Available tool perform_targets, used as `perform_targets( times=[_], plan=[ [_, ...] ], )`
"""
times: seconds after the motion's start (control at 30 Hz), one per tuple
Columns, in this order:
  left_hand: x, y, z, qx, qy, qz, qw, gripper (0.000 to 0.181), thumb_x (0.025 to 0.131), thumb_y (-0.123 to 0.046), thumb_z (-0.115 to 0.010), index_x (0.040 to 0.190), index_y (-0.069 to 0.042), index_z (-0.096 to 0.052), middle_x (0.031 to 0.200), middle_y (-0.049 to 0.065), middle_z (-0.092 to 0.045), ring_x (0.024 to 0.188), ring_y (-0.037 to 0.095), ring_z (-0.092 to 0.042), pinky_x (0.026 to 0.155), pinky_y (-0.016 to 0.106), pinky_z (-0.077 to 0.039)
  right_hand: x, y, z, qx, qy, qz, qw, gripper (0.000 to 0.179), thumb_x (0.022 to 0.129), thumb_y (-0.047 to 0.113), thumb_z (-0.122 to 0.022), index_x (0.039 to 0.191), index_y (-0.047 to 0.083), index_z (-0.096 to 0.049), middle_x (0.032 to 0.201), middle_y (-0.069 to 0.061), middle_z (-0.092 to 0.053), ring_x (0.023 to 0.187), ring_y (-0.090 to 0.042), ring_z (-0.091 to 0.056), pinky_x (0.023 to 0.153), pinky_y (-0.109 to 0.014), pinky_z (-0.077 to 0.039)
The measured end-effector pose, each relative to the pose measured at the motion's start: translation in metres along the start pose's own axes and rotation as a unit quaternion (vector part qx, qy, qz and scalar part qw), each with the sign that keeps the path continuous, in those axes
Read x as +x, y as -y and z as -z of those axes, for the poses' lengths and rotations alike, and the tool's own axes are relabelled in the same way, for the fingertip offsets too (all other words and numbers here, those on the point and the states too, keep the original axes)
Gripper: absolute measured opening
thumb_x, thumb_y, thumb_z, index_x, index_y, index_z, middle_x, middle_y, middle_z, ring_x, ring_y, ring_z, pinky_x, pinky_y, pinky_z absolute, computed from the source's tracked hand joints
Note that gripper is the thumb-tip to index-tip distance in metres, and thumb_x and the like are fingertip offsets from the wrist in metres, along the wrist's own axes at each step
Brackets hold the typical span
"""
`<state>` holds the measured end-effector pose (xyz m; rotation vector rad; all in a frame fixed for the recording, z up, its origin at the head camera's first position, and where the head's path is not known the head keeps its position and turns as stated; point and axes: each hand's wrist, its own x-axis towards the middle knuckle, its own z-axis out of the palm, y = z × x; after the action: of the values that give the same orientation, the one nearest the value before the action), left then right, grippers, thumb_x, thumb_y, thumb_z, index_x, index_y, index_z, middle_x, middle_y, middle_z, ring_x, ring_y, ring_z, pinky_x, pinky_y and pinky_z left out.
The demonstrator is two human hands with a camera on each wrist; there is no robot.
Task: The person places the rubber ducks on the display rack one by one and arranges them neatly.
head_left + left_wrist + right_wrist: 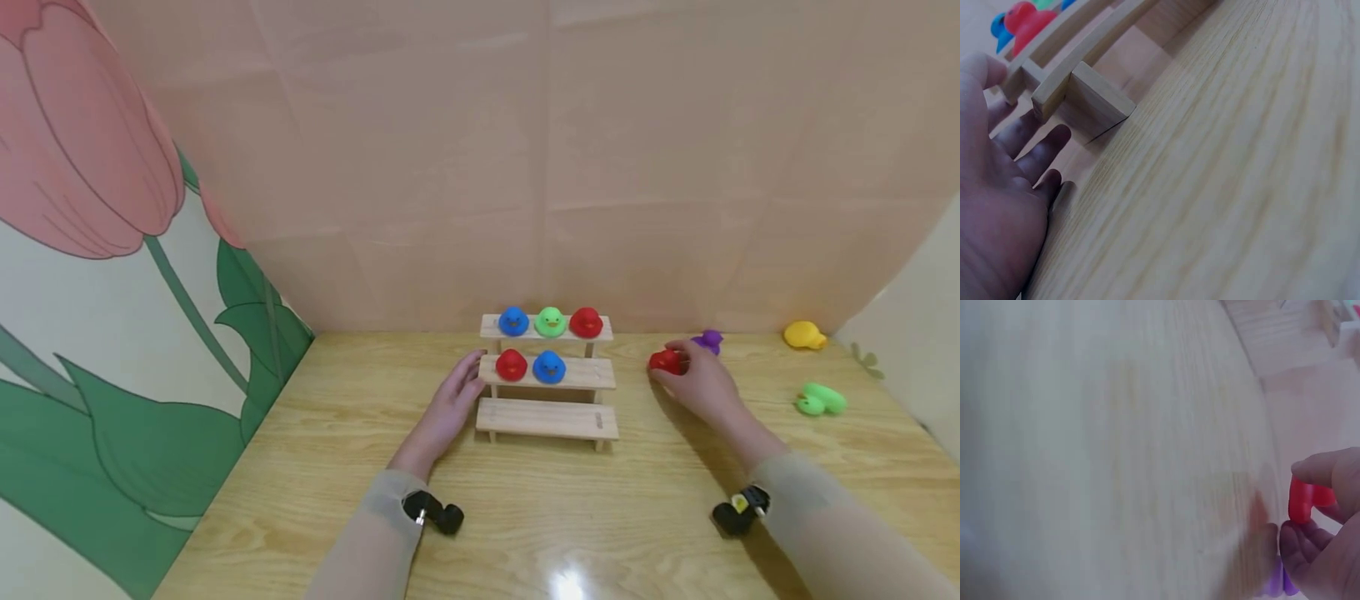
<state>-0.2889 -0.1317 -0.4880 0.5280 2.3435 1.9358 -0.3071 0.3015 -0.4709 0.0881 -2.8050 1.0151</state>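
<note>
Between the thumb and fingers of my right hand (pixel 703 382) is a red rubber duck (pixel 664 362), pinched low over the table to the right of the shelf. The right wrist view shows the same red duck (pixel 1301 500) between thumb and fingertips. My left hand (pixel 450 402) rests at the left end of a three-step wooden shelf (pixel 547 417), its fingers loosely extended along the shelf's side. The top step bears a blue duck (pixel 513 321), a green duck (pixel 551 322) and a red duck (pixel 586 322). On the middle step sit a red duck (pixel 512 365) and a blue duck (pixel 550 367).
Just behind my right hand lies a purple duck (pixel 708 340), partly hidden. A yellow duck (pixel 805 335) is at the back right, and a green duck (pixel 821 399) lies nearer on the right. A pinkish backdrop (pixel 547 167) borders the wooden table (pixel 337 500).
</note>
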Motion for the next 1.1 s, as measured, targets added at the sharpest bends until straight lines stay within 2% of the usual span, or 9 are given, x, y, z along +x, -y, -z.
perform_targets(
  times=[0.17,0.37,0.5,0.57,0.63,0.73,1.0,1.1],
  plan=[
    [0.000,0.000,0.001,0.000,0.000,-0.001,1.0000,0.056,0.119,-0.033,-0.050,0.173,-0.026,-0.038,0.172,0.011,-0.045,0.159,0.031,-0.040,0.131,0.053,-0.031,-0.009,0.007,0.002,0.035,0.005,0.003,0.9994,0.069,0.105,0.026,-0.079,0.155,-0.010,-0.047,0.145,-0.036,-0.057,0.127,-0.054,-0.058,0.106,-0.069,-0.052],
    [0.000,0.000,0.001,-0.002,-0.001,0.001,1.0000,0.056,0.118,-0.031,-0.050,0.173,-0.024,-0.038,0.172,0.010,-0.045,0.159,0.030,-0.040,0.131,0.053,-0.032,-0.022,0.020,0.005,0.067,-0.006,0.023,0.9974,0.068,0.105,0.020,-0.079,0.158,-0.008,-0.046,0.148,-0.036,-0.055,0.128,-0.056,-0.060,0.105,-0.070,-0.054],
    [0.000,0.000,0.000,-0.003,-0.001,0.005,1.0000,0.057,0.118,-0.032,-0.051,0.173,-0.023,-0.038,0.172,0.010,-0.045,0.159,0.031,-0.041,0.131,0.053,-0.032,-0.032,0.029,0.010,0.079,-0.014,0.034,0.9962,0.067,0.106,0.022,-0.078,0.158,-0.008,-0.047,0.149,-0.036,-0.055,0.128,-0.056,-0.062,0.105,-0.068,-0.055],
    [0.000,0.000,0.000,-0.005,0.000,0.004,1.0000,0.058,0.118,-0.032,-0.051,0.173,-0.021,-0.037,0.172,0.011,-0.044,0.159,0.032,-0.040,0.131,0.054,-0.032,-0.037,0.033,0.012,0.089,-0.015,0.038,0.9952,0.067,0.106,0.022,-0.078,0.158,-0.007,-0.048,0.148,-0.036,-0.055,0.128,-0.056,-0.063,0.103,-0.047,-0.061],
    [0.001,0.000,0.000,-0.006,0.001,0.005,1.0000,0.058,0.118,-0.032,-0.051,0.174,-0.020,-0.036,0.172,0.011,-0.044,0.159,0.032,-0.040,0.131,0.054,-0.032,-0.042,0.038,0.013,0.101,-0.017,0.045,0.9937,0.065,0.105,0.019,-0.079,0.156,-0.007,-0.049,0.146,-0.035,-0.058,0.128,-0.057,-0.064,0.097,-0.026,-0.061],
    [0.001,0.001,0.000,-0.003,0.000,0.006,1.0000,0.058,0.118,-0.032,-0.050,0.174,-0.021,-0.037,0.172,0.011,-0.044,0.159,0.032,-0.040,0.131,0.054,-0.032,-0.048,0.047,0.015,0.116,-0.019,0.062,0.9912,0.062,0.104,0.016,-0.080,0.154,-0.007,-0.052,0.142,-0.034,-0.062,0.128,-0.056,-0.065,0.086,-0.001,-0.045],
    [0.000,-0.001,0.000,0.004,-0.004,0.010,0.9999,0.055,0.118,-0.034,-0.049,0.172,-0.029,-0.039,0.172,0.007,-0.045,0.159,0.028,-0.041,0.131,0.050,-0.033,-0.055,0.062,0.012,0.113,-0.034,0.120,0.9858,0.056,0.100,0.010,-0.083,0.149,-0.005,-0.060,0.133,-0.027,-0.070,0.121,-0.048,-0.069,0.091,0.000,-0.042],
    [-0.001,-0.001,0.000,0.007,-0.004,0.010,0.9999,0.055,0.118,-0.034,-0.049,0.172,-0.028,-0.039,0.172,0.007,-0.045,0.159,0.028,-0.041,0.131,0.050,-0.033,-0.053,0.064,0.010,0.126,-0.036,0.148,0.9803,0.055,0.098,0.005,-0.084,0.147,-0.006,-0.062,0.132,-0.025,-0.070,0.118,-0.037,-0.071,0.095,-0.003,-0.045]
  ],
)
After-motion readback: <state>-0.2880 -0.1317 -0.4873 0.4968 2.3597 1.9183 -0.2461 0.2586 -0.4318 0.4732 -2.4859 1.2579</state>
